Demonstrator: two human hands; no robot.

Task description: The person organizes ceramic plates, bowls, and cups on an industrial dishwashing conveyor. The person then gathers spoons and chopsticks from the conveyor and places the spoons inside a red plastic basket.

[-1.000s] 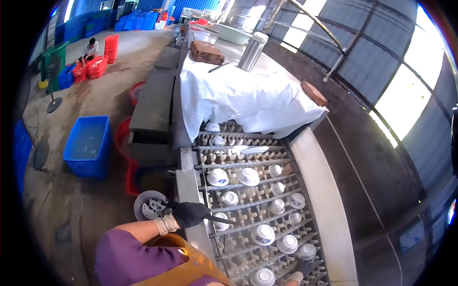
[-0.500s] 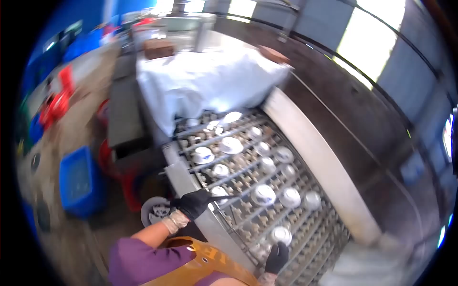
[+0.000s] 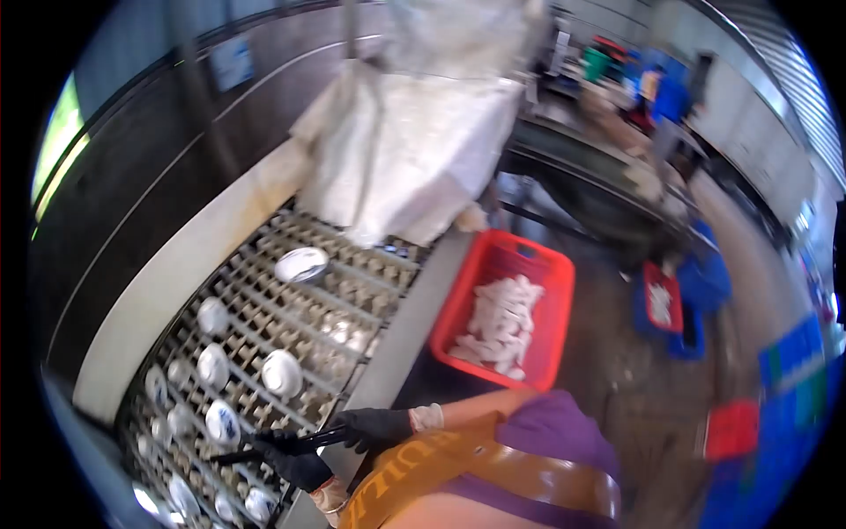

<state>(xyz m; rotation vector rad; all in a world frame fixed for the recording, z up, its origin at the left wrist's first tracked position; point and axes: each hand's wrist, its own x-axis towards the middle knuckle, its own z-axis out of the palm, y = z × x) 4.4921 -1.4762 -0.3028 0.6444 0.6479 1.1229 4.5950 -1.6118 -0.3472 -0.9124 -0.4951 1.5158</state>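
My left hand (image 3: 298,465), in a black glove, is closed around a long thin black tool (image 3: 233,457) above the near side of a pegged conveyor (image 3: 256,304). The tool's far end sticks out to the left, and its exact kind is unclear. My right hand (image 3: 374,429), also black-gloved, closes on the tool's shiny handle. Near the left hand a white bowl with blue marks (image 3: 223,422) lies tilted among the pegs. Another white bowl (image 3: 282,374) sits a little farther up the belt, and a patterned one (image 3: 301,264) lies near the curtain.
A white sheet curtain (image 3: 423,150) hangs over the belt's far end. Beside the metal edge stands a red basket (image 3: 564,309) holding white, spoon-like pieces (image 3: 502,322). Blue crates (image 3: 705,282) are on the floor at right. A pale side wall (image 3: 194,282) borders the belt.
My view has swung to the other end of the conveyor. My right hand has left the bowl it was beside and come to the black tool, joining my left hand.
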